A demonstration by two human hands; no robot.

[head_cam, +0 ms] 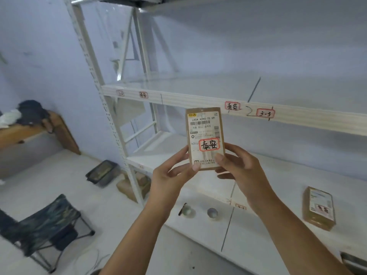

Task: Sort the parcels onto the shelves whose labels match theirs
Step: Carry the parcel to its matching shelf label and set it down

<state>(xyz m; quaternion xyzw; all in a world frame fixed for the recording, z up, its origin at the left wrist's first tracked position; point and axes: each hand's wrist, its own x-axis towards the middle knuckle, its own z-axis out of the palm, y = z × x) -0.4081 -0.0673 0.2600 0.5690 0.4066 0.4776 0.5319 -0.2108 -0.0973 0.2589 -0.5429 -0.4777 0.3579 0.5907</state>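
Note:
I hold a small brown parcel upright in front of the white shelving, its shipping label facing me with a red-bordered sticker reading 泰安. My left hand grips its lower left edge and my right hand its lower right edge. The upper shelf beam carries red-bordered labels: one reading 泰安 at the left, another further right, and a 3-3 label. A second brown parcel lies on the lower shelf at the right.
Two tape rolls lie on the lower shelf, which is split by black lines. A folding stool stands at lower left. A dark tray and brown parcels sit on the floor by the shelf post. A wooden bench holds dark cloth.

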